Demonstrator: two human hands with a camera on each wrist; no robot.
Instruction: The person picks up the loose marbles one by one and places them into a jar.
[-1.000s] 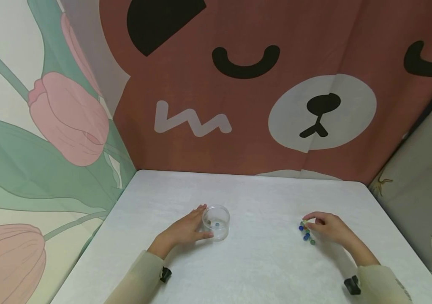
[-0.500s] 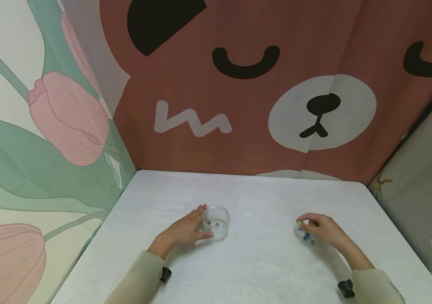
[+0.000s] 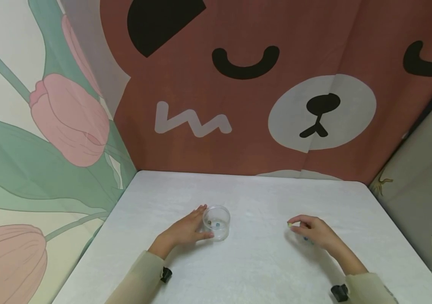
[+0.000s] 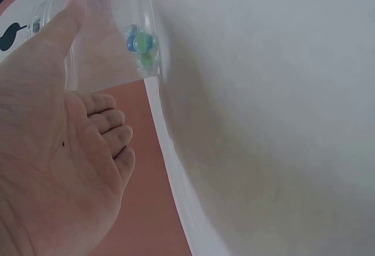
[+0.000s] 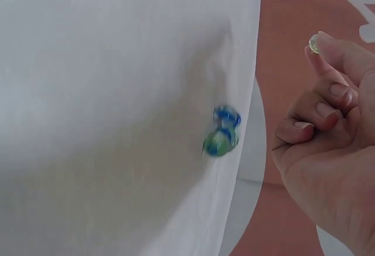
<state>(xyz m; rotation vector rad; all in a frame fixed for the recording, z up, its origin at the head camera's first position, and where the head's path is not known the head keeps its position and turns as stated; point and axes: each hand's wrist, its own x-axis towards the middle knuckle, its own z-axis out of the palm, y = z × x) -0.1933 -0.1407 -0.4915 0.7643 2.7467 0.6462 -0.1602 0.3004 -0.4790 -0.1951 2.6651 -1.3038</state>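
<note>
A clear round plastic cup (image 3: 216,223) stands on the white table, with several blue and green marbles (image 4: 142,44) at its bottom. My left hand (image 3: 183,228) holds the cup from its left side, thumb on the near wall and fingers by the far side. To the right, my right hand (image 3: 316,231) pinches a yellowish clear marble (image 5: 314,44) between thumb and forefinger, above the table. Its other fingers are curled into the palm. Below that hand lies a small cluster of blue and green marbles (image 5: 221,133), mostly hidden behind the hand in the head view.
The white-covered table (image 3: 254,270) ends at a brown curtain (image 3: 185,152) with a bear face. A flowered curtain (image 3: 67,122) hangs along the left, and a pale one (image 3: 421,185) along the right. Each wrist carries a small black device (image 3: 166,275).
My right hand has lifted the yellowish marble from the cluster and moved left with it, toward the cup. The left hand and cup have stayed in place.
</note>
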